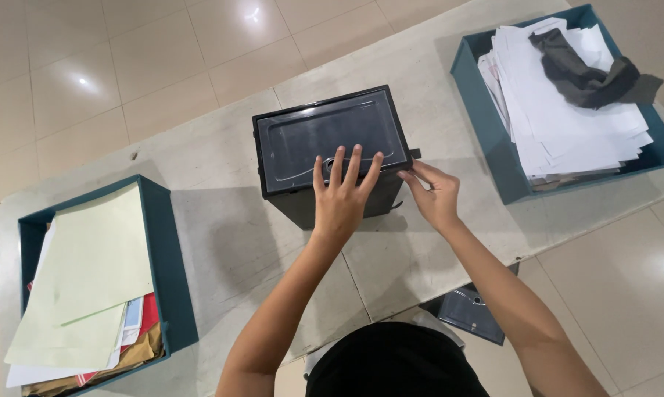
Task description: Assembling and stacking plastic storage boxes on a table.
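A black box (310,136) with a glossy lid stands in the middle of a pale stone table (221,235). My left hand (341,195) lies flat on the near edge of its lid, fingers spread. My right hand (435,195) is at the box's near right corner, fingertips pinching a small black tab that sticks out of the side. Neither hand lifts anything.
A teal tray (171,279) at the left holds pale green sheets, envelopes and coloured papers. A second teal tray (486,117) at the far right holds a stack of white papers with a dark grey cloth (589,73) on top. A dark plastic sleeve (470,312) lies below the table edge.
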